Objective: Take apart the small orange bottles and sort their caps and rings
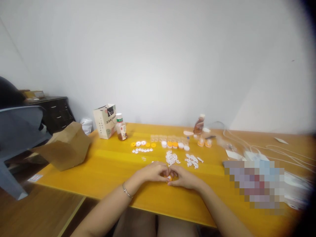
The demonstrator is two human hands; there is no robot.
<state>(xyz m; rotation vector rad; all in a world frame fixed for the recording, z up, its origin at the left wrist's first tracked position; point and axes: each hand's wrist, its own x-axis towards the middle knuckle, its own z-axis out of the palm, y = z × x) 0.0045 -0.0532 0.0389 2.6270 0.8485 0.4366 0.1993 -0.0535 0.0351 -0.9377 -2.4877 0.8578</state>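
My left hand (156,171), with a bracelet at the wrist, and my right hand (184,177) meet over the front of the table. The fingers of both are closed round a small orange and white round piece (169,178), mostly hidden by them. Just beyond lie two piles of flat white plastic pieces (171,158) (191,160). Behind the piles stand several orange and white round caps (175,144) in a row. To the left are flat orange and white rings (143,143) and small white pointed parts (142,150). Clear round parts (161,138) line up at the back.
On the yellow table (106,174) stand a paper bag (105,121), a drink bottle (121,127) and a darker bottle (198,125). A brown paper bag (66,148) sits at the left edge. White cables (283,154) and a blurred-out patch (254,184) occupy the right.
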